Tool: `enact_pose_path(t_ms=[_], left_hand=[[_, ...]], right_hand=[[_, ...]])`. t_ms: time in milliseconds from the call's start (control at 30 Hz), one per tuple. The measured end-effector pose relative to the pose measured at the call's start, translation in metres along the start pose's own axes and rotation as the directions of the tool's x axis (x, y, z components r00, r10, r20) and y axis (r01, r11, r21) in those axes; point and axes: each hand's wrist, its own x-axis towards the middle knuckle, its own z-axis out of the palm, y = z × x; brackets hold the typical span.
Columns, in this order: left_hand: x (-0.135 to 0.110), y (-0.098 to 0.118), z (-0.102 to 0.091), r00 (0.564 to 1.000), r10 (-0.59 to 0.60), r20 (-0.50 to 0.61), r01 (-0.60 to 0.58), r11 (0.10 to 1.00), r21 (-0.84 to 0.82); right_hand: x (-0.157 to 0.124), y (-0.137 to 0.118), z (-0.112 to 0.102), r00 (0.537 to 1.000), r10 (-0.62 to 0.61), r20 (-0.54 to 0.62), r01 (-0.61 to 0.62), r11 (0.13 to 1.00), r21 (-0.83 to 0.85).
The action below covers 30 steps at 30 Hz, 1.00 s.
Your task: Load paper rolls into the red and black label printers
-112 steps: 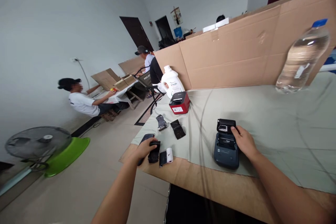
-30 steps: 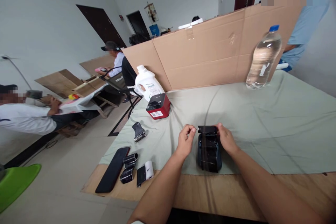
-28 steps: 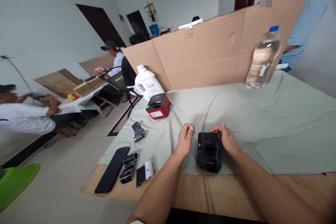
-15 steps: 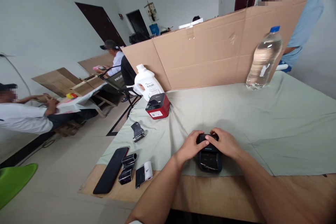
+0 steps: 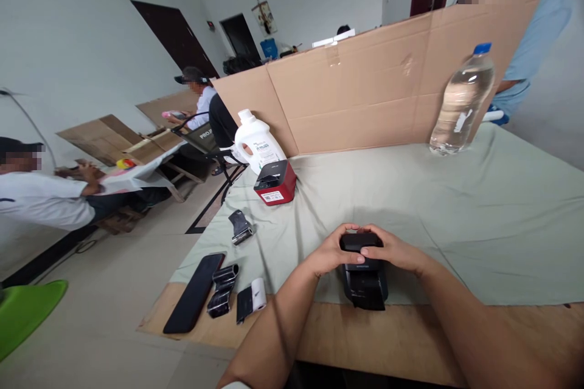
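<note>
My left hand [image 5: 332, 250] and my right hand [image 5: 396, 250] close around the upper end of a small black portable printer [image 5: 362, 273] from both sides. Both thumbs lie on its top, nearly meeting, and the other fingers curl over the far edge. A strip of glossy black paper [image 5: 368, 299] juts from the printer's near end, close to the cloth's edge. To the left lie a partly unrolled black strip [image 5: 239, 228], a second curled black strip [image 5: 223, 292] and a white paper roll with a black end [image 5: 252, 301].
Left on the table is a long black case [image 5: 194, 295]. A red and black box-shaped device [image 5: 276, 183] sits before a white jug [image 5: 260, 143]. A cardboard panel [image 5: 356, 97] stands behind, with a water bottle [image 5: 463, 103] at right. Other people sit beyond the table.
The black strip now reaches further out of the printer's near end. My thumbs have shifted slightly toward me on its top, and the view has moved a little.
</note>
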Motion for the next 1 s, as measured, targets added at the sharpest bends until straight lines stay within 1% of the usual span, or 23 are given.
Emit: enact_pose_path(t_ms=[67,167,267,433,500,567,700,767,800,867,900,933,967,1000], left_hand=[[0.0,0.0,0.0,1.0,0.018,0.012,-0.018,1.0,0.005],[-0.002,0.002,0.002,0.999,0.037,0.028,-0.038,0.999,0.018],[-0.003,0.005,0.003,0.999,0.034,0.032,-0.034,0.999,0.003],[-0.002,0.004,0.001,0.999,0.037,-0.007,-0.037,0.999,-0.013],[0.001,0.0,0.0,0.998,0.036,-0.046,-0.037,0.999,-0.018],[0.005,-0.004,-0.001,0.992,0.044,-0.117,-0.048,0.998,-0.029],[0.013,-0.014,-0.001,0.954,0.066,-0.292,-0.096,0.991,-0.088],[0.016,-0.018,0.0,0.936,0.061,-0.346,-0.113,0.985,-0.131],[0.018,-0.02,0.001,0.931,0.048,-0.362,-0.109,0.983,-0.15],[0.021,-0.023,0.002,0.927,0.006,-0.376,-0.075,0.982,-0.171],[0.022,-0.024,0.003,0.927,-0.018,-0.374,-0.049,0.985,-0.168],[0.023,-0.025,0.004,0.929,-0.038,-0.368,-0.021,0.988,-0.155],[0.024,-0.026,0.004,0.931,-0.051,-0.362,0.002,0.991,-0.135],[0.024,-0.027,0.005,0.931,-0.056,-0.36,0.016,0.994,-0.111]], right_hand=[[-0.001,0.0,-0.003,0.999,0.006,0.032,-0.006,1.0,-0.009],[0.0,-0.001,-0.004,0.999,-0.028,0.021,0.029,0.999,-0.034],[0.0,-0.003,-0.003,0.998,-0.056,0.016,0.057,0.997,-0.047],[0.002,-0.001,-0.001,0.999,-0.05,-0.017,0.05,0.999,-0.009],[0.004,0.002,0.0,0.997,-0.054,-0.052,0.057,0.998,0.04],[0.006,0.007,0.004,0.994,-0.041,-0.105,0.051,0.995,0.091],[0.009,0.017,0.014,0.971,0.061,-0.232,-0.013,0.979,0.205],[0.013,0.019,0.016,0.956,0.087,-0.28,-0.014,0.967,0.255],[0.016,0.02,0.013,0.946,0.1,-0.308,-0.016,0.964,0.265],[0.023,0.019,-0.002,0.907,0.139,-0.398,-0.032,0.965,0.262],[0.028,0.018,-0.016,0.875,0.169,-0.455,-0.053,0.965,0.257],[0.032,0.016,-0.033,0.837,0.2,-0.509,-0.077,0.964,0.253],[0.035,0.015,-0.055,0.791,0.251,-0.558,-0.132,0.961,0.244],[0.037,0.014,-0.079,0.758,0.277,-0.59,-0.168,0.958,0.233]])
